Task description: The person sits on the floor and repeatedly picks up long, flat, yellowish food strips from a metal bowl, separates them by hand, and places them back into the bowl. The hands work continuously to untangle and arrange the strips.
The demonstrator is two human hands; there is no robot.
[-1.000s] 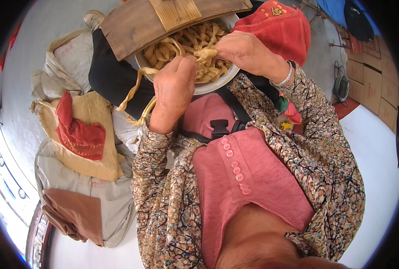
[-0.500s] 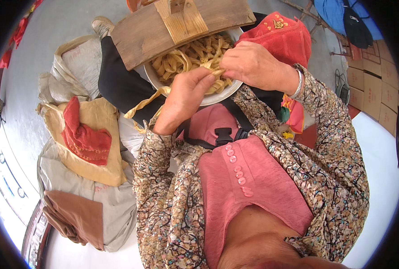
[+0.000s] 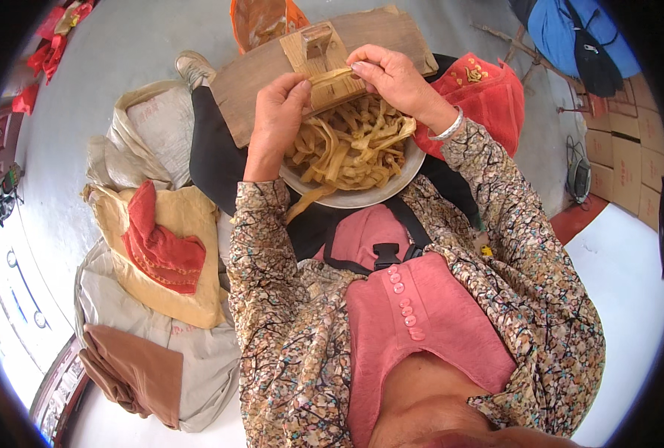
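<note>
My left hand [image 3: 280, 112] and my right hand [image 3: 392, 86] pinch a yellowish strip [image 3: 330, 76] between them, held level across the pale wooden block [image 3: 298, 48] on a weathered plank [image 3: 239, 104]. The plank lies over the back of a metal basin [image 3: 362, 200]. Just below my fingers, the basin holds a heap of similar limp yellow strips [image 3: 351, 149], one trailing over its front rim.
An orange bag [image 3: 265, 19] is beyond the plank. A red cloth [image 3: 481, 97] is on the right. Sacks [image 3: 149, 123], one bearing a red towel [image 3: 160, 246], lie at the left. Cardboard boxes [image 3: 627, 164] and a blue bag [image 3: 608, 41] are far right.
Both hands have moved up from over the strips to the wooden block and farther apart, with a strip stretched between them. The basin and surroundings sit lower in the picture.
</note>
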